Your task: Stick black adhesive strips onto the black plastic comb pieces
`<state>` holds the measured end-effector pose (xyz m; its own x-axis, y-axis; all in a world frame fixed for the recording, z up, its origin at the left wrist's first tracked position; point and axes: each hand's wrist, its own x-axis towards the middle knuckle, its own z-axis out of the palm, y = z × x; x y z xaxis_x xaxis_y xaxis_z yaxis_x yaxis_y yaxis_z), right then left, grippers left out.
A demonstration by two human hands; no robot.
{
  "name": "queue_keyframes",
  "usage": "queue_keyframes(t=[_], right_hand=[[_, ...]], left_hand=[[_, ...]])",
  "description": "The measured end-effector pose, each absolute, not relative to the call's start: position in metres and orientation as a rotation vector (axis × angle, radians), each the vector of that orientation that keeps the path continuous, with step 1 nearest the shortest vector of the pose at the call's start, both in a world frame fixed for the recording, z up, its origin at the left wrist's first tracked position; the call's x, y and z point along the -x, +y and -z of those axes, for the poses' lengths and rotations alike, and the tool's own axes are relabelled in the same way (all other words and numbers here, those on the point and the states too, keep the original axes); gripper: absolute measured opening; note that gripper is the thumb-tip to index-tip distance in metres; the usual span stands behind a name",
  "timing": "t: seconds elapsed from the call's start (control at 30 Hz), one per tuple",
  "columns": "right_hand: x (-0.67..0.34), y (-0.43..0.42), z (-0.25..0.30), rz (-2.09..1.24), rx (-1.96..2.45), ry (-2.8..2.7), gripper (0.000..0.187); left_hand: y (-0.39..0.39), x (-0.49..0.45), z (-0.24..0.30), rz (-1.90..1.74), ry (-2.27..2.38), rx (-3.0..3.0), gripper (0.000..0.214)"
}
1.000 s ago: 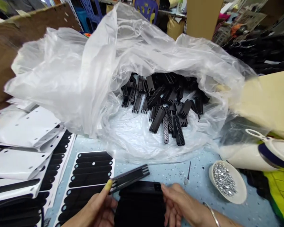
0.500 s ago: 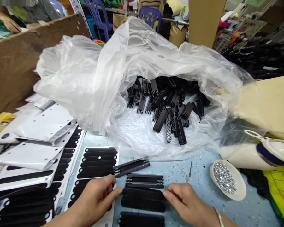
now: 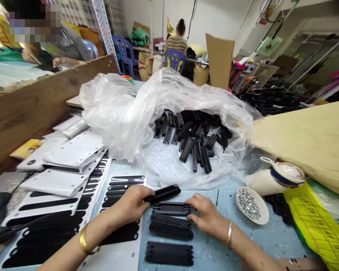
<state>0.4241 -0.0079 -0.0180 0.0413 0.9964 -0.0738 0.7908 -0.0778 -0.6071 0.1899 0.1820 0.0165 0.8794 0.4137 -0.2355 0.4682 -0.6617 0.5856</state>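
My left hand (image 3: 135, 201) pinches the left end of a dark, long plastic piece (image 3: 165, 194), which is tilted slightly up to the right. Just below it lies a black slotted strip (image 3: 172, 209). At that strip's right end is my right hand (image 3: 207, 214), its thumb and fingertips closed around the end. Nearer to me lie two rounded black strips with textured faces (image 3: 171, 221), side by side. A group of black notched strips (image 3: 169, 253) sits closest to me. Left of these, a white sheet of black adhesive-looking strips (image 3: 124, 256) is partly under my left forearm.
A clear plastic bag (image 3: 164, 90) spills loose black pieces (image 3: 197, 145). To the right stand a white bowl of small silvery parts (image 3: 264, 215) and a white lidded cup (image 3: 260, 183). White packets (image 3: 70, 150) pile up at left, beside a wooden board (image 3: 45, 90). Another person sits beyond it.
My left hand has moved up and grasped the tilted piece. My right hand has shifted up to the slotted strip. The textured strips now lie uncovered, and the camera view has tipped upward.
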Motion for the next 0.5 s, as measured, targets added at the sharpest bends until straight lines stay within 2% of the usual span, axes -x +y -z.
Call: queue_keyframes(t=[0.23,0.37,0.5], right_hand=[[-0.425,0.009,0.011,-0.771,1.94,-1.766,0.02],[-0.419,0.012,0.017,-0.71,1.937,-1.777,0.018],[-0.418,0.01,0.026,-0.559,1.999,-1.668,0.02]], left_hand=[[0.189,-0.203,-0.029,0.26,0.487,-2.421,0.032],[0.176,-0.21,-0.031,0.231,0.493,-2.602,0.024],[0.173,-0.214,-0.027,0.198,0.498,-2.648,0.03]])
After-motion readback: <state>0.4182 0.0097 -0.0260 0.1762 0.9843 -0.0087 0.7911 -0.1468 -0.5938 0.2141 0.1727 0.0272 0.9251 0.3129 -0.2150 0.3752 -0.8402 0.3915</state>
